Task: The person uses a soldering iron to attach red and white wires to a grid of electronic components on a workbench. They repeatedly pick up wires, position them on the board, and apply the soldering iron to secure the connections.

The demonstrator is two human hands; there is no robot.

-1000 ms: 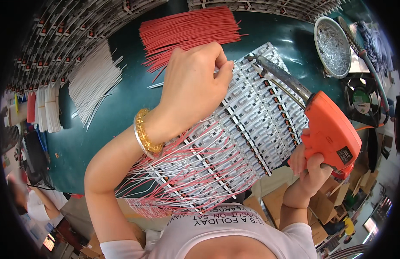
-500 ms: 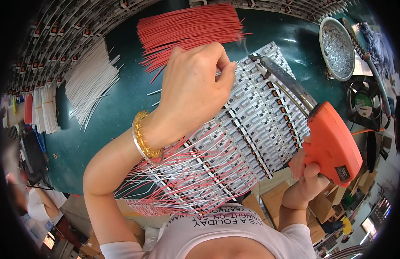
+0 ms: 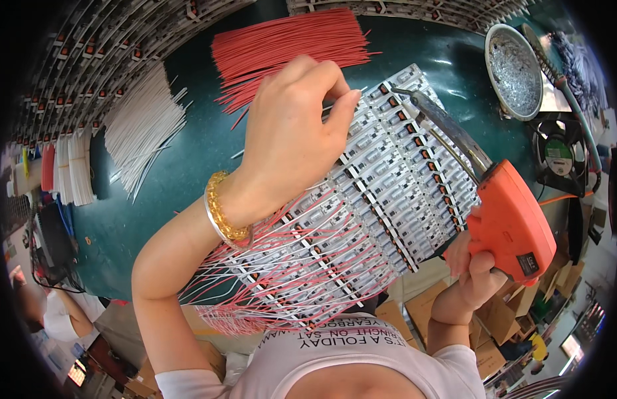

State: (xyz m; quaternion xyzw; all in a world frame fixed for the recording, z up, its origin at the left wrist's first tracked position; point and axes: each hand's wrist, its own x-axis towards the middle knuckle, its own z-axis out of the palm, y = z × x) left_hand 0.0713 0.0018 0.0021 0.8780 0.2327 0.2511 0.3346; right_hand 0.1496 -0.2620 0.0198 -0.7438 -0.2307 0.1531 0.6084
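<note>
My left hand [image 3: 292, 123] is raised over the far left part of a panel of small LED circuit boards [image 3: 395, 186]. Its thumb and forefinger pinch together on a thin wire, mostly hidden by the hand; a pale wire end [image 3: 238, 154] shows to the left of it. My right hand [image 3: 478, 276] grips an orange-red soldering gun [image 3: 514, 223] by its handle. The gun's long metal tip points far left, close above the panel's far rows and a little right of my left fingertips. Red and white wires [image 3: 302, 246] stick out from the panel's near rows.
Piles of red wires [image 3: 292, 50] and white wires [image 3: 145, 130] lie on the green table [image 3: 112, 246]. At the far right stand a round bowl of silvery bits [image 3: 514, 72] and a small black fan [image 3: 558, 156]. Cardboard boxes [image 3: 425, 309] sit below the table's near edge.
My left hand has shifted slightly left and farther away. The soldering gun's tip has moved a little right and away from my left fingertips. Smoke at the far end is no longer visible.
</note>
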